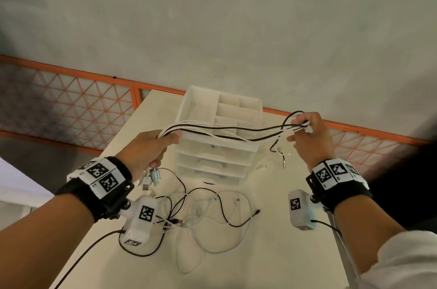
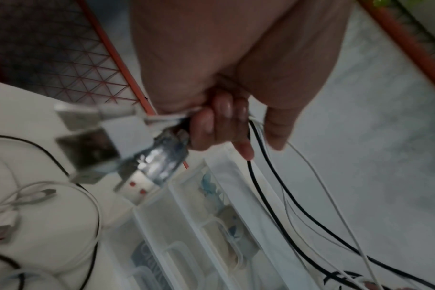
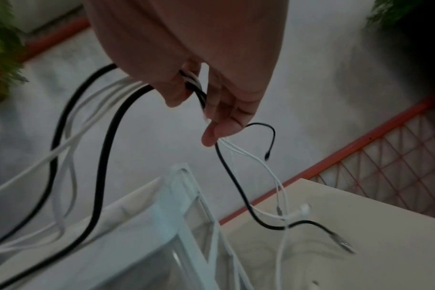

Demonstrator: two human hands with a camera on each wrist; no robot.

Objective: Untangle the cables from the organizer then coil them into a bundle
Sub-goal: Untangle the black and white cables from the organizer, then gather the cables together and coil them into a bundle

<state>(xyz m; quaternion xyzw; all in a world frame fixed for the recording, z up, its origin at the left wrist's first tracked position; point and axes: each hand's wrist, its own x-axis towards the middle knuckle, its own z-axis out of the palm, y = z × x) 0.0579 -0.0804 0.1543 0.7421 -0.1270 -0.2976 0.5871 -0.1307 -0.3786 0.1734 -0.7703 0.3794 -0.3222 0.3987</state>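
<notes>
Several black and white cables (image 1: 236,131) hang stretched in the air between my two hands, above the white drawer organizer (image 1: 205,109). My left hand (image 1: 151,147) grips one end of the strands, with USB plugs (image 2: 127,157) dangling below its curled fingers (image 2: 211,125). My right hand (image 1: 305,132) pinches the other end, where the strands loop over its fingers (image 3: 221,125). Loose ends with small connectors (image 3: 343,245) hang down from it toward the table. In the right wrist view the cables (image 3: 107,137) sweep off to the left.
More tangled black and white cables (image 1: 208,215) lie on the cream table (image 1: 272,253) in front of the organizer. The table's left edge (image 1: 101,196) and right edge are close by. An orange lattice railing (image 1: 71,99) runs behind, and green plants (image 3: 3,43) show in the right wrist view.
</notes>
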